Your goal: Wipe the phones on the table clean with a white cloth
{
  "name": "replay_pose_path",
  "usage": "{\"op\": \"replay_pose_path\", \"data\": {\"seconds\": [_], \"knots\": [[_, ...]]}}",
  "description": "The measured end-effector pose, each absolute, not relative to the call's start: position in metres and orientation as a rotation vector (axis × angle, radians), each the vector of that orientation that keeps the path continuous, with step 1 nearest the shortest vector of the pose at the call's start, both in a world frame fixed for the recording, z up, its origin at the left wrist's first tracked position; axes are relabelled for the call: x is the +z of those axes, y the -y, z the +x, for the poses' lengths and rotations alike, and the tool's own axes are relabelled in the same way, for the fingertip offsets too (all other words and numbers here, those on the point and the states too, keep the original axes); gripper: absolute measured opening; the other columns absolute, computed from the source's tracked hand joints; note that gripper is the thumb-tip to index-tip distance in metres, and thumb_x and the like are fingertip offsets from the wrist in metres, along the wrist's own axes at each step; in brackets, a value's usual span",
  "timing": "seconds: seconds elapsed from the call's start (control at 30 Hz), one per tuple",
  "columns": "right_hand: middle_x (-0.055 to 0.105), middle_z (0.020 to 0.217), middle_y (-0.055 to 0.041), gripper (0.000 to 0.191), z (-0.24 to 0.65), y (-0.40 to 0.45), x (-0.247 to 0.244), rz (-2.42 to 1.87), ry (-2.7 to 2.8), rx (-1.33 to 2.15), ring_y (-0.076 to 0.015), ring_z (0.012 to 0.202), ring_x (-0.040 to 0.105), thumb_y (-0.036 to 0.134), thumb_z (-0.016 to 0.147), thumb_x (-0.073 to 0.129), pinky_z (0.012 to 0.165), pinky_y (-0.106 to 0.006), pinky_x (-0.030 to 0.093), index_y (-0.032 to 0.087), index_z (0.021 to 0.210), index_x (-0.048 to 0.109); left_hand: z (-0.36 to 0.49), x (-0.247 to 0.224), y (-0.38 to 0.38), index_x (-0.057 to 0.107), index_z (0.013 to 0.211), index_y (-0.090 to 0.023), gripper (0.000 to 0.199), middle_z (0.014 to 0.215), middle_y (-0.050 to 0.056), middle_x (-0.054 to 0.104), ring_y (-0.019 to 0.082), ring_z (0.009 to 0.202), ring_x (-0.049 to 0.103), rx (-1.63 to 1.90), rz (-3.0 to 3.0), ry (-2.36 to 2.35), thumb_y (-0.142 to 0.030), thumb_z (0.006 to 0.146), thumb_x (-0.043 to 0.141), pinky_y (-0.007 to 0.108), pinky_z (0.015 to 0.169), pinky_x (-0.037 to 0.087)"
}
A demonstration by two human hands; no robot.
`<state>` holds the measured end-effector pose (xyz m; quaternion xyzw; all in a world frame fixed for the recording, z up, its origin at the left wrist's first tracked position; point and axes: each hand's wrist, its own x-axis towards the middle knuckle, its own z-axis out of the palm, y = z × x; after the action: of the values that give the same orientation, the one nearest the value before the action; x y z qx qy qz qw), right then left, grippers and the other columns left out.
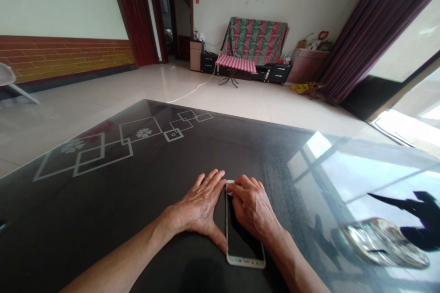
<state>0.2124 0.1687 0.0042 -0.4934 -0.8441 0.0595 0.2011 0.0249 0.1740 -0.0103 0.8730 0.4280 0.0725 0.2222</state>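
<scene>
A phone (245,242) with a white frame and a dark screen lies flat on the black glossy tabletop (165,192). My left hand (197,206) rests on the table at its left side, fingers stretched out, with thumb and index fingertips against the phone's left edge. Over the upper screen, my right hand (253,203) is closed, its curled fingers pressed down near the top end. A bit of white shows under its fingertips; whether this is something held or part of the phone's frame, I cannot tell.
On the table's right side are a shiny, clear-looking object (385,242) and a dark pointed object (417,215). Windows reflect in the glass there. Beyond the table stand a small striped-top table (237,62), a cloth-covered item (256,39) and black drawers (280,73).
</scene>
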Motion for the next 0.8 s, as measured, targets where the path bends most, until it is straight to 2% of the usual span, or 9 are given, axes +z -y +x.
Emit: {"op": "replay_pose_path", "data": {"seconds": [0.13, 0.4, 0.6, 0.8], "knots": [[0.058, 0.087, -0.002, 0.026, 0.214, -0.171, 0.002, -1.379, 2.325, 0.168, -0.0154, 0.079, 0.049, 0.007, 0.084, 0.048, 0.078, -0.029, 0.034, 0.023, 0.092, 0.068, 0.025, -0.009, -0.174, 0.015, 0.148, -0.011, 0.134, 0.157, 0.02, 0.005, 0.036, 0.144, -0.003, 0.172, 2.418, -1.181, -0.085, 0.046, 0.062, 0.057, 0.115, 0.003], [0.059, 0.092, -0.0027, 0.026, 0.213, -0.179, -0.002, -1.389, 2.33, 0.096, -0.0156, 0.081, 0.05, 0.012, 0.089, 0.046, 0.078, -0.028, 0.034, 0.024, 0.099, 0.067, 0.025, -0.009, -0.175, 0.011, 0.149, -0.012, 0.135, 0.157, 0.019, 0.004, 0.036, 0.143, -0.002, 0.195, 2.409, -1.172, -0.085, 0.047, 0.062, 0.055, 0.116, 0.001], [0.058, 0.089, -0.0018, 0.028, 0.214, -0.166, 0.004, -1.336, 2.369, 0.214, -0.0164, 0.08, 0.048, 0.007, 0.083, 0.047, 0.079, -0.03, 0.034, 0.024, 0.092, 0.067, 0.026, -0.005, -0.173, 0.016, 0.148, -0.011, 0.135, 0.157, 0.019, 0.005, 0.036, 0.144, -0.002, 0.175, 2.385, -1.182, -0.085, 0.045, 0.062, 0.056, 0.115, 0.001], [0.057, 0.085, -0.0011, 0.026, 0.217, -0.151, 0.009, -1.259, 2.439, 0.334, -0.0174, 0.083, 0.048, 0.007, 0.081, 0.047, 0.081, -0.032, 0.034, 0.024, 0.086, 0.066, 0.026, -0.005, -0.174, 0.015, 0.149, -0.013, 0.135, 0.157, 0.018, 0.004, 0.035, 0.144, -0.002, 0.175, 2.384, -1.176, -0.084, 0.045, 0.064, 0.055, 0.115, 0.002]]}}
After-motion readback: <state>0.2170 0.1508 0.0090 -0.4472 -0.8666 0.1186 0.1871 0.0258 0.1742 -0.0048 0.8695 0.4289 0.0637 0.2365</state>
